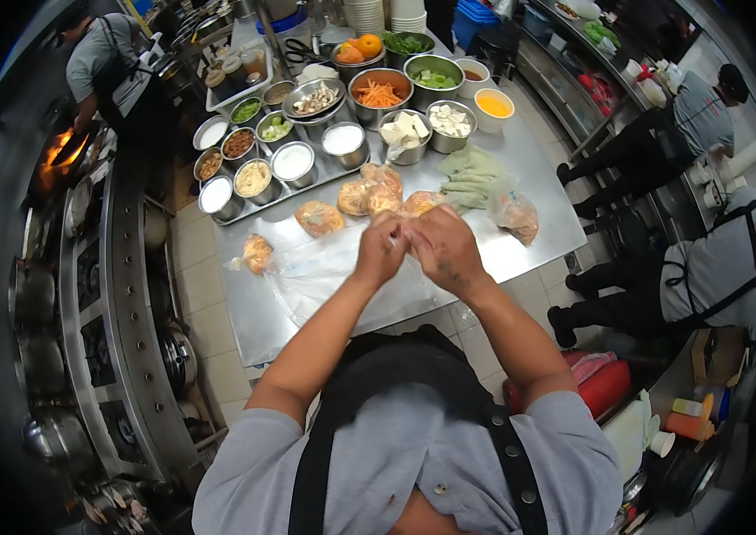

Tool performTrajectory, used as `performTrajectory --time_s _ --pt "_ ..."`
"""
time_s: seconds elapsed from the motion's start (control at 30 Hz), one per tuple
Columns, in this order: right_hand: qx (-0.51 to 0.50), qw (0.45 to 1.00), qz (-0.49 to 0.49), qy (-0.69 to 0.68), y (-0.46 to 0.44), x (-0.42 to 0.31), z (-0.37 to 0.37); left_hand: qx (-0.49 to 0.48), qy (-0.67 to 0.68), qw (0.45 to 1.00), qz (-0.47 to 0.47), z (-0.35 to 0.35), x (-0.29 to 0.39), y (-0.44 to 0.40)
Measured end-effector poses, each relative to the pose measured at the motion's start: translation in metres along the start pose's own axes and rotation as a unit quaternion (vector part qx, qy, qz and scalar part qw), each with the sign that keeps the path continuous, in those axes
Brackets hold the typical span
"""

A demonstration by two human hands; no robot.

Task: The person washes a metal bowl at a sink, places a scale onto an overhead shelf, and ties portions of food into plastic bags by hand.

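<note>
Several filled bags lie on the tabletop just beyond my hands; the leftmost looks knotted, so I judge part is done. Clear plastic lies flat nearer me, seemingly unfilled. My forearms reach forward and converge, left hand against right hand, each grip narrowed to a fingertip pinch; what's between them, I can't tell.
</note>
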State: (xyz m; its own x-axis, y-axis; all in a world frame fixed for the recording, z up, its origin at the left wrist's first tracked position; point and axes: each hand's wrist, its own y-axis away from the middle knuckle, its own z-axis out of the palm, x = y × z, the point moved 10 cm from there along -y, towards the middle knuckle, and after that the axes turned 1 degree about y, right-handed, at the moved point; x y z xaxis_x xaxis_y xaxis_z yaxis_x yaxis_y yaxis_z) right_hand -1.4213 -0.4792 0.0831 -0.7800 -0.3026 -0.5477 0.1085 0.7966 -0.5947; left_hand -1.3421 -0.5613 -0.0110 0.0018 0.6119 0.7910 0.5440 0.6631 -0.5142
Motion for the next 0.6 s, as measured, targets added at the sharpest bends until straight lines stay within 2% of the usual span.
performTrajectory --time_s 0.1,0.13,0.2,0.3,0.33,0.4,0.43,0.5,0.57,0.6 --pt "0.031 0.999 0.036 -0.021 -0.013 0.038 -0.018 0.028 -0.026 0.999 -0.039 -0.008 -0.002 -0.032" --pt "0.051 0.991 0.068 0.1 -0.012 0.061 -0.033 0.041 -0.029 0.997 -0.058 -0.009 -0.01 -0.04" --pt "0.09 0.93 0.13 0.332 -0.015 0.079 -0.069 0.031 -0.062 0.992 -0.105 -0.006 -0.032 -0.05" --pt "-0.041 0.858 0.291 0.42 0.037 0.193 -0.059 -0.036 -0.131 0.973 -0.184 0.009 -0.086 -0.041" --pt "-0.106 0.84 0.344 0.405 0.057 0.229 -0.052 0.002 -0.137 0.979 -0.153 0.002 -0.078 -0.038" --pt "-0.111 0.863 0.346 0.35 0.076 0.264 -0.056 0.082 -0.148 0.982 -0.086 -0.007 -0.053 -0.03" --pt "-0.082 0.893 0.309 0.319 0.074 0.259 -0.066 0.085 -0.162 0.982 -0.051 -0.008 -0.029 -0.028" --pt "-0.025 0.94 0.231 0.251 0.064 0.228 -0.089 0.006 -0.051 0.998 -0.036 0.018 0.001 -0.02" --pt "-0.001 0.954 0.212 0.211 0.05 0.197 -0.103 -0.065 -0.014 0.998 0.024 0.05 0.03 -0.011" --pt "0.012 0.961 0.201 0.191 0.041 0.178 -0.111 -0.078 -0.006 0.997 0.016 0.061 0.041 -0.01"
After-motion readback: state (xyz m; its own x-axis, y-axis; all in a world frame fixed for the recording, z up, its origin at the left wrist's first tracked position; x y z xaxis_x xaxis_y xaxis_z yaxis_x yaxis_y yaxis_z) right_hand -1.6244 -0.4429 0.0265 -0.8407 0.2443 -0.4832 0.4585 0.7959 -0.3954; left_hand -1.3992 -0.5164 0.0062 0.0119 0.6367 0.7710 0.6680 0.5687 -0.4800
